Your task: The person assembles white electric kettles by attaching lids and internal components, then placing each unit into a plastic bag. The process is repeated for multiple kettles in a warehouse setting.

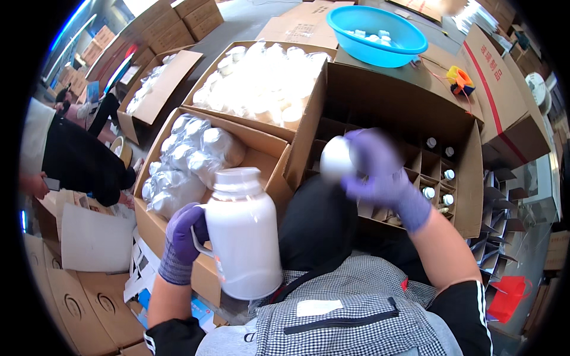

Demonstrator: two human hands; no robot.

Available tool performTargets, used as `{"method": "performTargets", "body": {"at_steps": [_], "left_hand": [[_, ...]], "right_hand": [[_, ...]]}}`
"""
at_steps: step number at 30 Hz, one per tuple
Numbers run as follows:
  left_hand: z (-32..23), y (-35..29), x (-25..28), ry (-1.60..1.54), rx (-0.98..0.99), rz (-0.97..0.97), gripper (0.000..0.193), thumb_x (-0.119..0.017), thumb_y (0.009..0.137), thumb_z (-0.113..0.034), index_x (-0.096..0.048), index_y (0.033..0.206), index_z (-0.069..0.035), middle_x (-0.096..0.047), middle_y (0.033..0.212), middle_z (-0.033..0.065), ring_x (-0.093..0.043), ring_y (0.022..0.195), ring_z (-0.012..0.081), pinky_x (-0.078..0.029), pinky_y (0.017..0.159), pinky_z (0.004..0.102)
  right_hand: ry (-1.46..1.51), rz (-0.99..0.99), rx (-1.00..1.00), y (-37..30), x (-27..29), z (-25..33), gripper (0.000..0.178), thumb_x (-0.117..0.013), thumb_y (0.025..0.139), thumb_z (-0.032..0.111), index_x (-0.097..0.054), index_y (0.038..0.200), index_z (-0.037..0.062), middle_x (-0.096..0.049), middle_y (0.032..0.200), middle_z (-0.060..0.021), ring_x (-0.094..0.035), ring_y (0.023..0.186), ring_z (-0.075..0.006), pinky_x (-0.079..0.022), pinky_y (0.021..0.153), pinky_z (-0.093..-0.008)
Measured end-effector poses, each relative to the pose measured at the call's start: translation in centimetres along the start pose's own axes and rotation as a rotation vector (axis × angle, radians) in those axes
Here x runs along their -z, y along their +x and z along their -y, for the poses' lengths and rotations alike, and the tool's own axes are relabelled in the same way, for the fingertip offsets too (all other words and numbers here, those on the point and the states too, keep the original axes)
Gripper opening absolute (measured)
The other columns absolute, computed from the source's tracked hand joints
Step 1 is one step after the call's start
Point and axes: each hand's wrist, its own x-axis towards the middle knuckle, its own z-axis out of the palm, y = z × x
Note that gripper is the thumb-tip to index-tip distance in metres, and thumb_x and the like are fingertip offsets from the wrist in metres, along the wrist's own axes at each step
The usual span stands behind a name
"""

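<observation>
Checked apron, left hand low, gripping white jug, right hand angled inward, clasping round white piece

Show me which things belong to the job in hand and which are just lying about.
Seemingly in use:
white jug, in the left hand
blurred white round thing, in the right hand
divided carton with bottles, below the right hand
bagged containers, near the left hand

Apparently lying about:
red bag
red-striped carton

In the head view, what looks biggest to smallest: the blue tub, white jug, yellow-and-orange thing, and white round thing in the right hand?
1. White jug
2. Blue tub
3. White round thing, blurry
4. Yellow-and-orange thing
The jug is closer, so real sizes may differ.
</observation>
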Motion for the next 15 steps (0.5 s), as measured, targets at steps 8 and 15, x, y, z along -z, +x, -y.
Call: {"method": "performTargets", "body": {"at_steps": [8,15], "left_hand": [[6.7,2.9,-3.6,-1.059,0.3,0.249,0.03,-0.048,0.106,-0.03,-0.048,0.078,-0.02,-0.036,0.059,-0.009,-0.034,0.047,0.0059,-0.031,0.044,0.0218],[6.5,-0.1,-11.9,-1.13,0.275,0.434,0.026,-0.043,0.109,-0.033,-0.055,0.099,-0.012,-0.051,0.084,-0.0003,-0.051,0.079,0.0142,-0.047,0.081,0.0339]], "right_hand": [[-0.519,0.376,-0.787,-3.0,-8.7,-23.8,0.083,-0.067,0.086,0.051,-0.036,0.157,0.02,-0.033,0.16,-0.0173,-0.042,0.139,-0.0423,-0.037,0.115,-0.0514],[1.219,0.007,-0.801,-6.9,-0.3,-5.0,0.108,-0.067,0.089,0.061,-0.006,0.164,0.0124,-0.031,0.162,-0.0186,-0.034,0.147,-0.0338,-0.023,0.122,-0.0506]]}}
